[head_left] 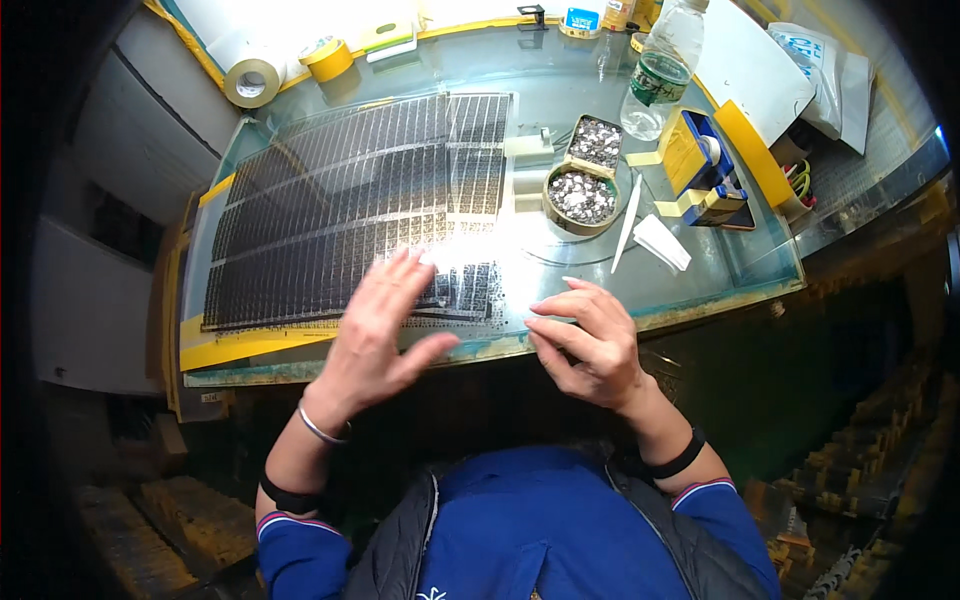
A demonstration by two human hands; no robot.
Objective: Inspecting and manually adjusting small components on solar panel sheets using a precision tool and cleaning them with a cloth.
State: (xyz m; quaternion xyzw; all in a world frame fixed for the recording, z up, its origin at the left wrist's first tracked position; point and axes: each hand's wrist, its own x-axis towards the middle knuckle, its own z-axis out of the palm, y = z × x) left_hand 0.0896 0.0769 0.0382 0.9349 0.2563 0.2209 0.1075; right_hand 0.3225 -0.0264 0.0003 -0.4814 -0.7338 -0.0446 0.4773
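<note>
My left hand (375, 325) hovers over the near edge of a stack of dark, see-through sheets printed with a fine grid (330, 200). Its fingers are stretched out with the thumb apart, and nothing is in them. To the right of the sheets, above the table's front edge, my right hand (595, 345) is curled with thumb and index fingertips close together; anything between them is too small to make out. Beyond it stands an opened tin (583, 228) holding many small white and dark bits. A slim white stick (627, 225) and folded white paper strips (662, 243) lie beside the tin.
The glass-topped table (700, 275) ends just in front of me. A blue tape dispenser (715, 165) and a clear plastic bottle (662, 75) stand at the right. Tape rolls (252, 82) sit at the back left, and a small black folding stand (532, 15) at the back.
</note>
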